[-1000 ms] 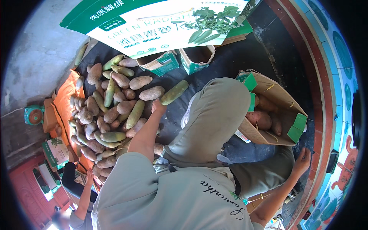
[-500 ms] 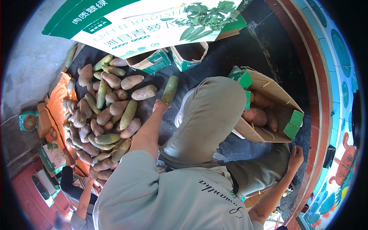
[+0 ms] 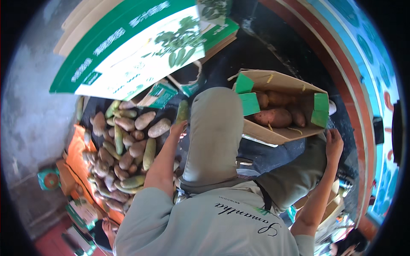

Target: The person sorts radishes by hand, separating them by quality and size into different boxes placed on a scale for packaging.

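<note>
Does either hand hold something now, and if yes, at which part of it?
Neither hand clearly holds anything. The left hand reaches just below a green cucumber; whether it touches cannot be told. The right hand rests empty on the knee.

Open brown cardboard box [image 3: 279,128], green-patched flaps, right of centre. Large flat green-and-white printed carton [image 3: 128,51], far left. Small green-and-white open carton [image 3: 160,94] just beneath it. Green packet [image 3: 81,211], near left.

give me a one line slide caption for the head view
Seated person's left hand reaches a pile of sweet potatoes; right hand rests beside an open cardboard box.
</note>
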